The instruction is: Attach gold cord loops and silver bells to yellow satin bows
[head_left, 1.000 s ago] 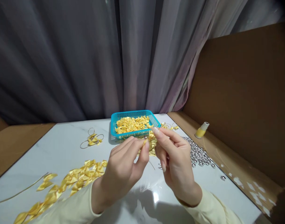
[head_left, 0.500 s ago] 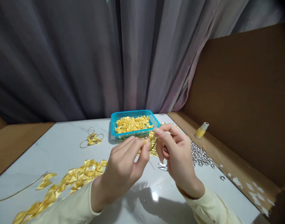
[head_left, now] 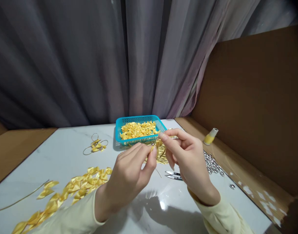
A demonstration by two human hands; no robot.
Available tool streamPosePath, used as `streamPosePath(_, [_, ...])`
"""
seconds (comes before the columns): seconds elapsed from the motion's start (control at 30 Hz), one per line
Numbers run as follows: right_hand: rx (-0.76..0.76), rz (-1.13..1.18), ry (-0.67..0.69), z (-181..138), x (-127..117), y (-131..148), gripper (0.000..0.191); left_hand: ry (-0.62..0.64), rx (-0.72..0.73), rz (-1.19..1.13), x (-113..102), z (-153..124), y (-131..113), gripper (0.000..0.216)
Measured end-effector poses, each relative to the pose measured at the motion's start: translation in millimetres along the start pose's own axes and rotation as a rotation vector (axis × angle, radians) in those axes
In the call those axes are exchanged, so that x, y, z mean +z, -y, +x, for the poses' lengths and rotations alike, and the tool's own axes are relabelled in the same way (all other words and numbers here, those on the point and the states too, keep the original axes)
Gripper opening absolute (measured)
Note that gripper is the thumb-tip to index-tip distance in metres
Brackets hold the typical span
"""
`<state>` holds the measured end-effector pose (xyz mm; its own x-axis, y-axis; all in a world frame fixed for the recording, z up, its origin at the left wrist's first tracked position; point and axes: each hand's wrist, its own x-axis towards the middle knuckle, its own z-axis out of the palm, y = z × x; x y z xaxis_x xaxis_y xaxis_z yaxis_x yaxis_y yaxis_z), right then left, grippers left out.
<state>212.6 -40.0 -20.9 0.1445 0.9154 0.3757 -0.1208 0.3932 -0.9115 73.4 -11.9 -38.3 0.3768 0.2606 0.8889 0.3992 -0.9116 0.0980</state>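
Note:
My left hand is closed in a pinch on a small yellow satin bow. Beside its fingertips a silver bead shows, and a thin cord end hangs below them. Just above the bow, the thumb and index finger of my right hand are pressed together; what lies between them is too small to make out. A gold cord curves down from the bow between both hands. Behind it lies a bundle of gold cords. Thread snips rest on the table by my right hand, their handles hidden.
At the back stands a blue basket of yellow bows. Loose bows and a gold cord lie left, near a looped cord piece with bows. Silver beads and a thread spool are right, by a cardboard wall.
My right hand has shifted slightly to the right, uncovering more of the snips and covering some beads. My left hand stays almost in place, pinching the bow.

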Motion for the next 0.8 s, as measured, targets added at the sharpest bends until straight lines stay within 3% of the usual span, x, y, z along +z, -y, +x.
streamPosePath(0.2, [0.031, 0.053, 0.043, 0.9, -1.5, -0.3, 0.018, 0.008, 0.006, -0.001, -0.8, 1.4, -1.5, 0.027])
streamPosePath(0.37, [-0.03, -0.094, 0.035, -0.2, -1.9, 2.6, 0.018, 0.02, 0.006, 0.001, 0.6, 1.1, -1.8, 0.025])
streamPosePath(0.5, [-0.145, -0.266, 0.024, -1.1, -3.4, 3.0, 0.019, 0.027, 0.008, 0.004, 0.8, 1.3, -1.7, 0.024])
streamPosePath(0.63, [-0.354, -0.541, -0.069, 0.5, -3.7, -0.1, 0.022, 0.04, 0.001, 0.01, 0.5, 1.8, -1.4, 0.025])
streamPosePath(0.8, [-0.476, -0.687, -0.17, 2.8, -2.1, -2.7, 0.006, 0.056, -0.003, 0.008, 1.2, -0.2, 0.6, 0.026])
